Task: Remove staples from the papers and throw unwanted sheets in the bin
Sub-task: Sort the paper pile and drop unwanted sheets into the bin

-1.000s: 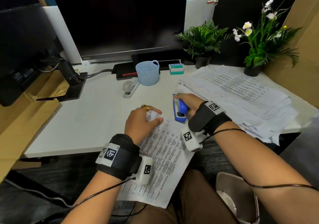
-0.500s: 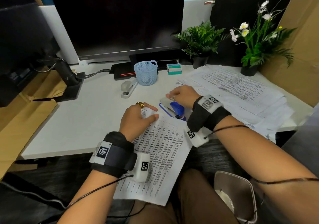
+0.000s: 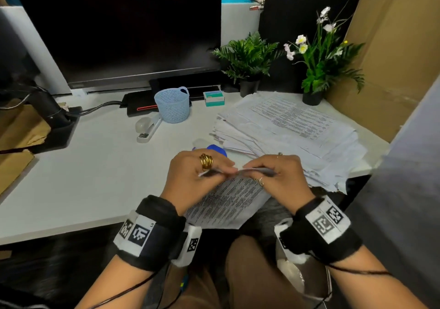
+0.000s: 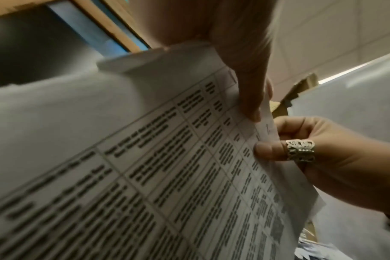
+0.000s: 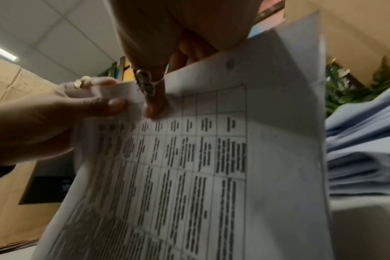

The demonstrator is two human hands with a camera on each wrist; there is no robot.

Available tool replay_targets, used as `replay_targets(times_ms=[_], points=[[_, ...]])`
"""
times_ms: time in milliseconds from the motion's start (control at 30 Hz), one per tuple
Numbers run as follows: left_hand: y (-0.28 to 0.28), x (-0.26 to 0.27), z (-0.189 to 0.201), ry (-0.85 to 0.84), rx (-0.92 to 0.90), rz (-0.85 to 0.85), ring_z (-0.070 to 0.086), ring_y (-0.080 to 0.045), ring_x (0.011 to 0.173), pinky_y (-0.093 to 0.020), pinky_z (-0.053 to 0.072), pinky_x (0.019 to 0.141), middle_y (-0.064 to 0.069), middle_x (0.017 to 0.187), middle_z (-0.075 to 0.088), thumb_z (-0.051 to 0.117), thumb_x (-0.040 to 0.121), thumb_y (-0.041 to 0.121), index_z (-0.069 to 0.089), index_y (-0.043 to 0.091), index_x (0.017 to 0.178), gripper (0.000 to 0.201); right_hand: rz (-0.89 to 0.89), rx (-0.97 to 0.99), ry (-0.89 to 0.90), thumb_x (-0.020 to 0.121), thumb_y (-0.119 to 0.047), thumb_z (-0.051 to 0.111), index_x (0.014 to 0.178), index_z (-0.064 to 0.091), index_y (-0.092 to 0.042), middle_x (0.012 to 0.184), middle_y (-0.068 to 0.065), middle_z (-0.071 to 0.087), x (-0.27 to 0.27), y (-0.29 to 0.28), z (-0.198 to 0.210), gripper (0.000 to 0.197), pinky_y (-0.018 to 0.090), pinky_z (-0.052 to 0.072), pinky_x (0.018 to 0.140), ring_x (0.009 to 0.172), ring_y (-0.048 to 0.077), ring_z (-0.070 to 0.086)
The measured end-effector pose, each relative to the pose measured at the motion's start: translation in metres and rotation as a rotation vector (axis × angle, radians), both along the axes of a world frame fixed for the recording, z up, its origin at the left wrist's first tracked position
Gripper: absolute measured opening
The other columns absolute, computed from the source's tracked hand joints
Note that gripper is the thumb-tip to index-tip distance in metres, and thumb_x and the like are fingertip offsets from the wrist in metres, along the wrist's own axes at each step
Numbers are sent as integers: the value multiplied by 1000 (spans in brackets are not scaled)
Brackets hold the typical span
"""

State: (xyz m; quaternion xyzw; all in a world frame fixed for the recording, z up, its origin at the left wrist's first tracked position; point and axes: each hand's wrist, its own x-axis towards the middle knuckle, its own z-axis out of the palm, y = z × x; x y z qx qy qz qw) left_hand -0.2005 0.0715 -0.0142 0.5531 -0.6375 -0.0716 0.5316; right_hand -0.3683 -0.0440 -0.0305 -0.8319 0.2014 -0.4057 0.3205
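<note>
Pinching the top edge of the white printed table sheets (image 3: 228, 199), lifted just above the near counter (image 3: 95, 177) edge, both hands (image 3: 197, 175) (image 3: 276, 177) seem to be separating pages; next, peel one free. Beyond lies the blue staple remover (image 3: 215, 148).

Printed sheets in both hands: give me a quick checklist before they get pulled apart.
1. Left hand pinches the top edge of the printed sheets: ok.
2. Right hand pinches the same edge: ok.
3. Sheets lifted off the desk: ok.
4. Staple out of the corner: cannot tell, blurred.
5. Blue staple remover set down behind the hands: ok.
6. Bin within reach by the right knee: ok.
</note>
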Motion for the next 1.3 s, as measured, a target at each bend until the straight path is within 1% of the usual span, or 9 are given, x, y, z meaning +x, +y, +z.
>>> replay_targets(times_ms=[133, 333, 567, 800, 933, 1000, 1067, 1167, 1300], points=[[-6, -12, -10, -133, -119, -91, 68, -11, 83, -33, 55, 72, 6, 93, 72, 74, 76, 19, 76, 19, 86, 10, -56, -168, -216, 73, -11, 66, 73, 73, -9, 78, -4, 72, -25, -1, -14, 8, 27, 56, 66, 74, 7, 68], [-12, -26, -24, -230, -137, -150, 65, -10, 95, -28, 53, 82, 3, 101, 70, 66, 83, 22, 74, 18, 92, 12, -91, -515, -222, 79, -3, 64, 52, 63, 1, 80, 8, 72, -51, -3, -17, 28, 30, 54, 60, 70, 16, 67], [-23, -38, -34, -275, -185, -195, 64, -13, 100, -31, 53, 84, 3, 108, 66, 67, 82, 15, 71, 19, 97, 16, -144, -571, -232, 81, -3, 66, 66, 61, -5, 81, 10, 73, -67, -7, -26, 17, 32, 54, 61, 68, 23, 69], [-37, -49, -47, -329, -235, -270, 60, -15, 102, -25, 50, 86, 2, 112, 61, 62, 88, 18, 65, 24, 102, 15, -232, -620, -140, 83, -8, 62, 54, 62, 0, 78, 10, 71, -85, -9, -31, 31, 28, 51, 56, 62, 22, 64], [-55, -56, -67, -362, -127, -331, 60, -16, 99, -29, 52, 79, 2, 111, 63, 60, 86, 14, 67, 25, 105, 23, -269, -446, 170, 78, -13, 53, 74, 58, -19, 75, -1, 69, -104, -10, -42, 9, 27, 49, 54, 62, 19, 64], [-68, -62, -75, -443, -39, -313, 57, -15, 102, -32, 51, 79, 0, 112, 64, 58, 88, 23, 70, 24, 106, 21, -374, -289, 440, 75, -13, 56, 84, 44, -28, 69, -2, 66, -117, -15, -55, 21, 27, 44, 52, 61, 24, 63], [-85, -67, -76, -557, 15, -253, 51, -17, 112, -35, 49, 87, -1, 121, 61, 55, 89, 36, 69, 22, 111, 29, -448, -118, 740, 78, -9, 57, 99, 49, -31, 78, 1, 67, -129, -23, -67, 32, 31, 45, 60, 74, 28, 64], [-112, -73, -67, -672, 99, -100, 33, -25, 132, -41, 31, 105, -5, 142, 44, 48, 87, 54, 60, 25, 124, 49, -541, 37, 1084, 85, -5, 47, 117, 58, -23, 106, 7, 65, -144, -35, -80, 38, 34, 48, 79, 100, 29, 61], [-140, -77, -68, -729, 396, 29, 0, -30, 144, -55, 2, 113, -4, 158, 11, 19, 80, 72, 29, 38, 144, 74, -627, 268, 1140, 90, -7, 43, 114, 63, -13, 111, 20, 61, -152, -47, -106, 32, 37, 46, 84, 104, 36, 59]])
